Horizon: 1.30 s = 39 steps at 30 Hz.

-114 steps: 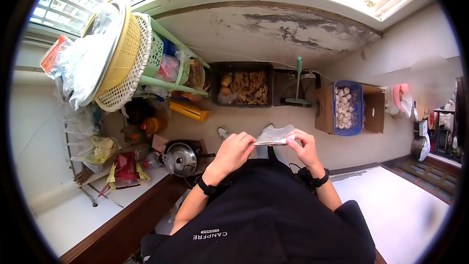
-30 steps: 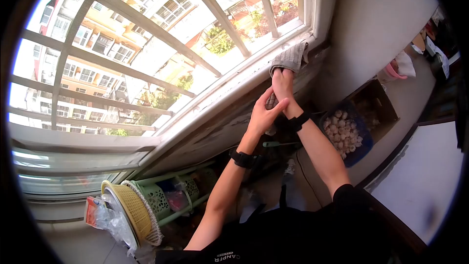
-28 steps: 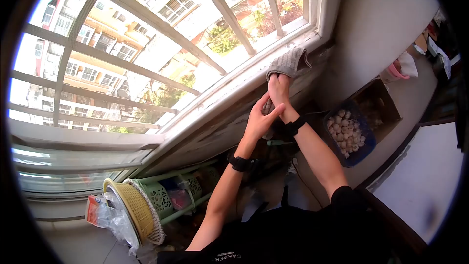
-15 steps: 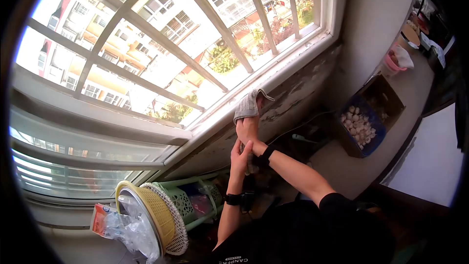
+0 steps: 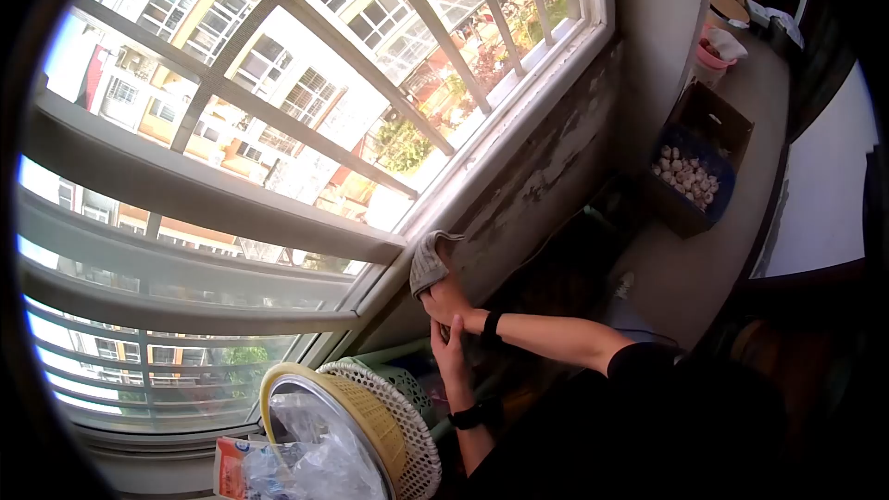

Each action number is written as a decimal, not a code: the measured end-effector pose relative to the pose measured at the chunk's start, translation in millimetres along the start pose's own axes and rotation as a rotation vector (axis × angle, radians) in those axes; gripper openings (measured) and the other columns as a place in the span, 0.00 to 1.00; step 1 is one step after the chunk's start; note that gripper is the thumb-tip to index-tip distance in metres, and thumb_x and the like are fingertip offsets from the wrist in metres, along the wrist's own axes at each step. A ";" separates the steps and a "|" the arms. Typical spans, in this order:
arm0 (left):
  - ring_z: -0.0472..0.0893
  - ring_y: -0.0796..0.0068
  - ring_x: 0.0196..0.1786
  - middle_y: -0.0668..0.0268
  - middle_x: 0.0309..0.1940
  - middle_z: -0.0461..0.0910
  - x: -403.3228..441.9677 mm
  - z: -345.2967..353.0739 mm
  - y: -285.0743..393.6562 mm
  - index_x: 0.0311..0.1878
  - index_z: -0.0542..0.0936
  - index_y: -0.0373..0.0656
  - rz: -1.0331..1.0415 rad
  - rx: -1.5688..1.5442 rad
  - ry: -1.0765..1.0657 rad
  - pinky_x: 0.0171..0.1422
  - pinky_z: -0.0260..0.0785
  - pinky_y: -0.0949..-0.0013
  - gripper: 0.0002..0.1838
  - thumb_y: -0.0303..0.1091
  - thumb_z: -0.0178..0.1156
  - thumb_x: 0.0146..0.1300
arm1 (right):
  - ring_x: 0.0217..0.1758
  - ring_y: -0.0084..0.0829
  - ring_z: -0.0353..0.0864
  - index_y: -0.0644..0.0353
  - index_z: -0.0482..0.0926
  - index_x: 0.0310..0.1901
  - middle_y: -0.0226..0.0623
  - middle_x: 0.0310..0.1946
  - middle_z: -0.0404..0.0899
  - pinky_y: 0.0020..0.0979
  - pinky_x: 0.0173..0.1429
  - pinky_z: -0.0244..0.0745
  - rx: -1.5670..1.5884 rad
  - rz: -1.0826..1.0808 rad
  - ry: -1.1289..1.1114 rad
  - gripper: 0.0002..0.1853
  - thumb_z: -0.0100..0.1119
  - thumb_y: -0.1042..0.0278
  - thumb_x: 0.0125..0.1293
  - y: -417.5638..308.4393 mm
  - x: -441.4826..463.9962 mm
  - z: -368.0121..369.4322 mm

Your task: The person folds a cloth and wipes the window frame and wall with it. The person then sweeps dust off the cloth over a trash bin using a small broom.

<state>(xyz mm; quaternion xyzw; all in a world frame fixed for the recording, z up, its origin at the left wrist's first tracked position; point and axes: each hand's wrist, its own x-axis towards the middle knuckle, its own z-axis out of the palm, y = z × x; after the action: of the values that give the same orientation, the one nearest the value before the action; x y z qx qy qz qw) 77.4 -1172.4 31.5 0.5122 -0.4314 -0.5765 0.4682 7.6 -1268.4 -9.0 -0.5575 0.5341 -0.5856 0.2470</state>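
Observation:
My right hand [image 5: 450, 300] is shut on a grey ribbed cloth [image 5: 428, 264], which covers its fingertips and lies against the inner edge of the window sill [image 5: 454, 193]. Just below, my left hand [image 5: 450, 348] touches the heel of my right hand. Its thumb points up, and a bunched part of the cloth shows darkly between thumb and fingers; the fingers are partly hidden. Both wrists wear black bands.
A yellow basket [image 5: 366, 407] with plastic bags and a white woven rim stands near, below my hands. Window bars [image 5: 306, 120] rise at the left. A blue basket of garlic [image 5: 690, 178] sits in a cardboard box at the right, beyond the peeling wall [image 5: 546, 157].
Both hands and the cloth have moved along the sill, leftward and down in view, towards the yellow basket. Earliest, both hands held a thin folded thing over the floor. The view has turned.

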 end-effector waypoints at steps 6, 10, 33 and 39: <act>0.71 0.65 0.69 0.55 0.70 0.70 0.2 48.7 27.4 0.75 0.63 0.34 0.167 0.250 0.142 0.72 0.63 0.65 0.39 0.34 0.70 0.66 | 0.64 0.57 0.53 0.69 0.59 0.62 0.60 0.62 0.53 0.45 0.68 0.50 0.123 0.041 -0.059 0.25 0.54 0.70 0.67 14.8 7.6 -8.4; 0.67 0.61 0.74 0.52 0.73 0.67 36.0 98.0 42.5 0.76 0.62 0.35 0.276 0.574 0.085 0.77 0.58 0.61 0.41 0.34 0.72 0.64 | 0.53 0.53 0.61 0.70 0.64 0.52 0.58 0.51 0.62 0.44 0.58 0.57 0.222 0.129 -0.029 0.17 0.53 0.69 0.68 33.8 32.1 -43.6; 0.61 0.44 0.78 0.41 0.77 0.58 172.8 456.7 61.1 0.81 0.53 0.37 0.293 1.118 -0.451 0.79 0.56 0.54 0.42 0.41 0.62 0.71 | 0.64 0.61 0.68 0.68 0.74 0.57 0.60 0.60 0.72 0.50 0.71 0.62 0.146 0.192 0.582 0.19 0.56 0.71 0.66 166.4 234.6 -371.6; 0.66 0.38 0.73 0.36 0.72 0.62 131.7 361.5 39.3 0.82 0.43 0.40 0.268 1.250 -0.363 0.72 0.64 0.52 0.52 0.44 0.66 0.67 | 0.51 0.60 0.76 0.68 0.75 0.51 0.57 0.49 0.79 0.51 0.57 0.73 0.259 0.219 0.295 0.15 0.55 0.69 0.66 134.6 158.0 -290.6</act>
<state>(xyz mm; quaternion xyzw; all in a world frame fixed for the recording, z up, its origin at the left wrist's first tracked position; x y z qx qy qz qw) -283.1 -1302.7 82.5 0.5242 -0.8164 -0.2317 0.0707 -340.5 -1347.8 -12.9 -0.3683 0.5419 -0.6942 0.2979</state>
